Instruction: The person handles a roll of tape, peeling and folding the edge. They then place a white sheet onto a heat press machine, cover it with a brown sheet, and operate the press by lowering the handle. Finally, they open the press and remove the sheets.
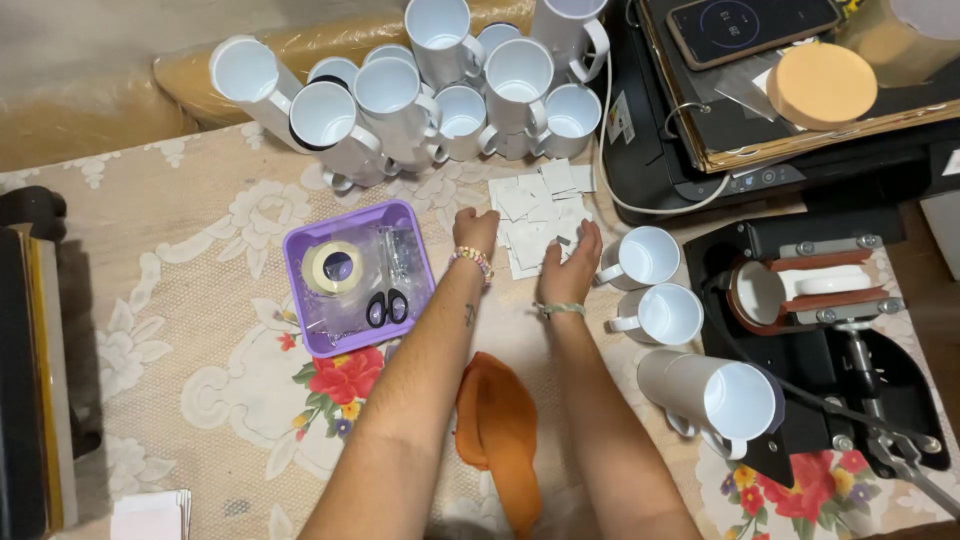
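Note:
My left hand (474,232) and my right hand (572,268) both rest on a loose pile of small white paper squares (535,215) on the lace tablecloth. The left hand's fingers touch the pile's left edge; the right hand's fingers lie on its lower right part. A beaded bracelet circles the left wrist and a thin pale band the right. Whether either hand pinches a sheet cannot be told.
Several white mugs (440,90) crowd the far edge. A purple tray (330,335) holds a tape roll (333,267) and scissors (388,300). Three more mugs (660,312) sit right, beside a mug heat press (800,290). An orange cloth (500,425) lies between my forearms.

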